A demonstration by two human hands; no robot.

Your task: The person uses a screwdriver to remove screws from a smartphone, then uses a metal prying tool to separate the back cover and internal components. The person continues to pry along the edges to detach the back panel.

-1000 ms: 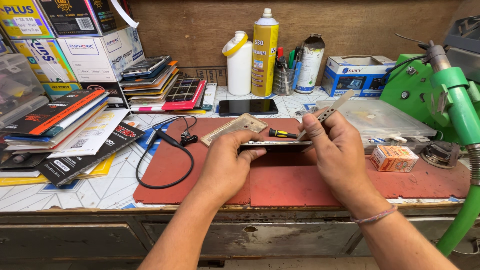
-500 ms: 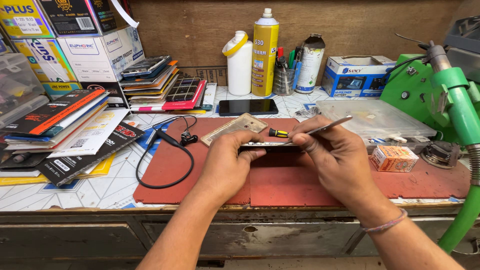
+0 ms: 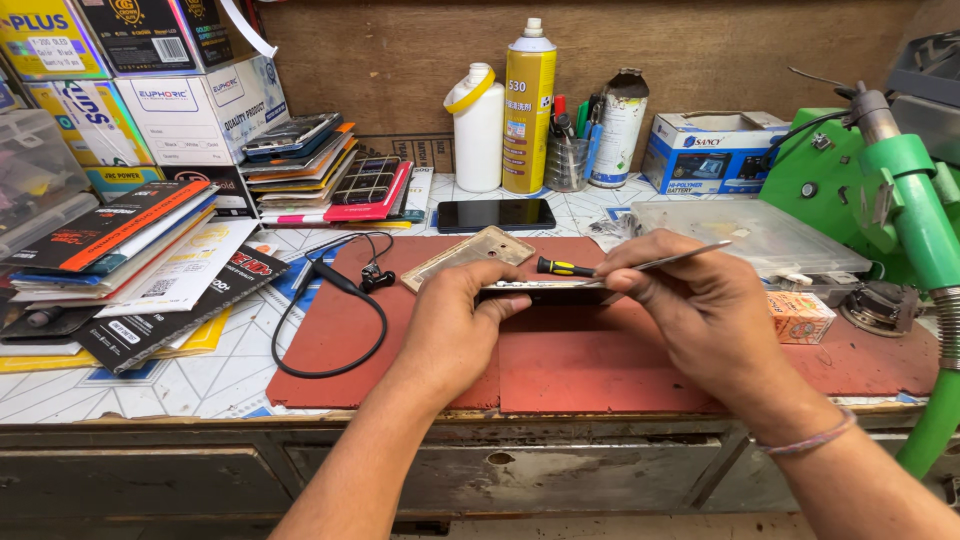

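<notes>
Thin metal tweezers (image 3: 668,262) against slim flat phone (image 3: 545,291) edge

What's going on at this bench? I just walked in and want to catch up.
A person sits at a cluttered workbench, working over a red mat. The left hand holds a thin phone edge-on above the mat, while the right hand presses a slim metal tool against its upper edge. A small screwdriver and a gold back cover lie just behind.
</notes>
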